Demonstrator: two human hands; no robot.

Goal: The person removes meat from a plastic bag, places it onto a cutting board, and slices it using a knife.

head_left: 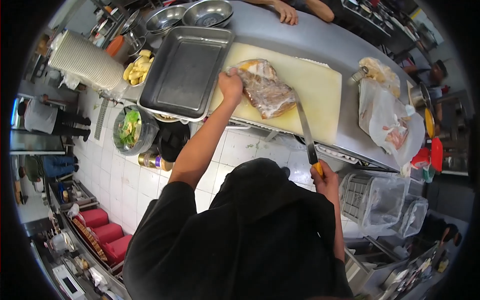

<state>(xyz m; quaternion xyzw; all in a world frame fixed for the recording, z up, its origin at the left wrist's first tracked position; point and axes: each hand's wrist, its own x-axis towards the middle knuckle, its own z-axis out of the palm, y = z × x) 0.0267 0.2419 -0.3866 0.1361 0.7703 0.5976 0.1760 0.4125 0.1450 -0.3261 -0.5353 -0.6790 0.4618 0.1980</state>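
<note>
A large, glossy piece of meat [267,90], brown with pale fatty patches, lies on the cream cutting board [320,100]. My left hand [231,86] is closed on its left end, fingertips partly hidden. In my right hand [326,176] is a long knife [305,122], gripped by its yellow and black handle. The blade points up and away from me, its tip close to the meat's right edge; whether it touches, I cannot tell. Left of the board stands a deep dark metal tray [184,75].
Metal bowls [207,14] stand at the back left. Stacked white containers [82,60] and yellow pieces [138,67] sit further left. White plastic bags [385,117] lie at right. A bin with leafy scraps [131,129] is below. Another person's hand [286,12] rests across the counter.
</note>
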